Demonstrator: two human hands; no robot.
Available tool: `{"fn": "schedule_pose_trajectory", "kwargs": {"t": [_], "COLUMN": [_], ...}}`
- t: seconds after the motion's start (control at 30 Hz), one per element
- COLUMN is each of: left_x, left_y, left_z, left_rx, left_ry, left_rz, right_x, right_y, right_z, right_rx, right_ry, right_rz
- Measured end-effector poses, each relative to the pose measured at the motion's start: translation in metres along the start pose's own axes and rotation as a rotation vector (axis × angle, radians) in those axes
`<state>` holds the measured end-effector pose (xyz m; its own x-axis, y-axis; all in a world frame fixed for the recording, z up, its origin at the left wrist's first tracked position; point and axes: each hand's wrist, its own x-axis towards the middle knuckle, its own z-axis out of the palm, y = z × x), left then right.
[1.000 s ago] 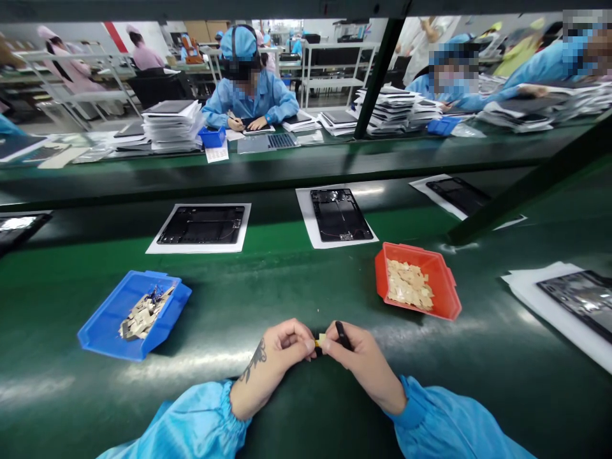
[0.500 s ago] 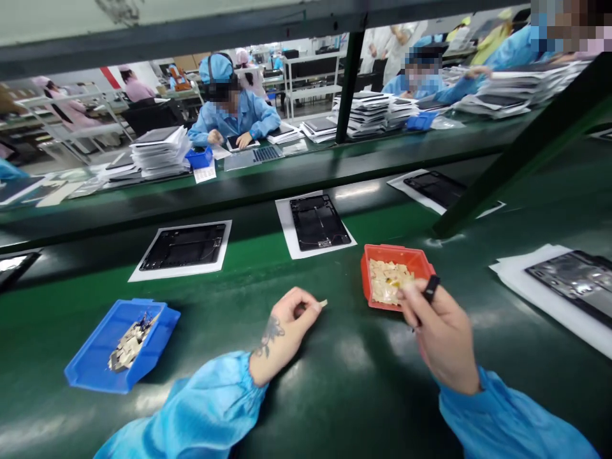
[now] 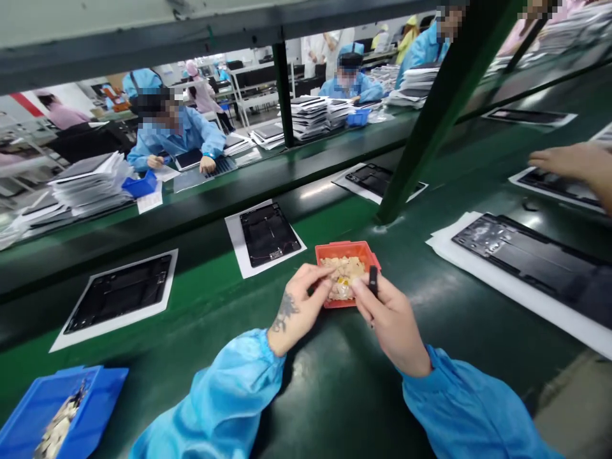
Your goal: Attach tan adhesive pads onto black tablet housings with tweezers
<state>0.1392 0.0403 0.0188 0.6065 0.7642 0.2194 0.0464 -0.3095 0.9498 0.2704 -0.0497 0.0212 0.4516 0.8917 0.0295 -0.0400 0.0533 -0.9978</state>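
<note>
The left hand (image 3: 299, 306) is over the red bin (image 3: 337, 250), thumb and forefinger close together; I cannot tell whether its grip is spread or pinching anything; the right hand (image 3: 394, 315), a black band (image 3: 373, 280) on one finger, has its fingertips just beside a small yellow-marked piece (image 3: 343, 280); that piece shows between the hands, on or above the pale scraps (image 3: 351, 262) in the bin, and whether the right grip pinches it I cannot tell; a loose pinch could let so small a thing fall and be lost among the scraps; a knuckle catching the rim could push the bin along the smooth tabletop (image 3: 215, 306) and spill them.
</note>
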Motion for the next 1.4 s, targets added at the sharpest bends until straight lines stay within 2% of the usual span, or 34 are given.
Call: {"fn": "schedule_pose_trajectory", "kwargs": {"t": [0.07,0.1,0.17,0.27,0.43,0.53,0.67,0.73,0.8,0.93,1.2,1.4], "left_x": [-0.013,-0.020,-0.030,-0.041,-0.052,-0.058,-0.064,-0.065,-0.066,-0.067,-0.067,-0.067], "left_y": [0.008,0.011,0.014,0.013,0.010,0.007,0.003,0.002,0.002,0.001,0.000,0.002], "left_z": [-0.008,-0.011,-0.016,-0.021,-0.028,-0.031,-0.035,-0.035,-0.035,-0.035,-0.035,-0.036], "left_rx": [-0.377,-0.497,-0.579,-0.476,-0.441,-0.433,-0.290,-0.212,-0.151,-0.068,-0.008,-0.076], "left_ry": [-0.051,-0.068,-0.045,0.018,0.027,0.035,0.116,0.125,0.115,0.087,0.029,-0.001], "left_rz": [-0.216,-0.295,-0.353,-0.325,-0.330,-0.329,-0.300,-0.272,-0.246,-0.190,-0.140,-0.248], "right_x": [-0.002,-0.003,-0.005,-0.009,-0.012,-0.014,-0.018,-0.020,-0.022,-0.021,-0.014,-0.014], "right_y": [-0.001,-0.002,-0.002,-0.001,0.006,0.012,0.017,0.018,0.018,0.018,0.014,0.012], "right_z": [0.004,0.006,0.010,0.015,0.021,0.024,0.026,0.027,0.027,0.027,0.023,0.022], "right_rx": [-0.029,-0.047,-0.080,-0.129,-0.227,-0.318,-0.474,-0.504,-0.507,-0.493,-0.450,-0.443], "right_ry": [-0.075,-0.106,-0.156,-0.208,-0.260,-0.231,-0.110,-0.135,-0.191,-0.259,-0.337,-0.372], "right_rz": [0.034,0.044,0.055,0.055,0.004,-0.052,-0.256,-0.366,-0.412,-0.361,-0.130,-0.167]}}
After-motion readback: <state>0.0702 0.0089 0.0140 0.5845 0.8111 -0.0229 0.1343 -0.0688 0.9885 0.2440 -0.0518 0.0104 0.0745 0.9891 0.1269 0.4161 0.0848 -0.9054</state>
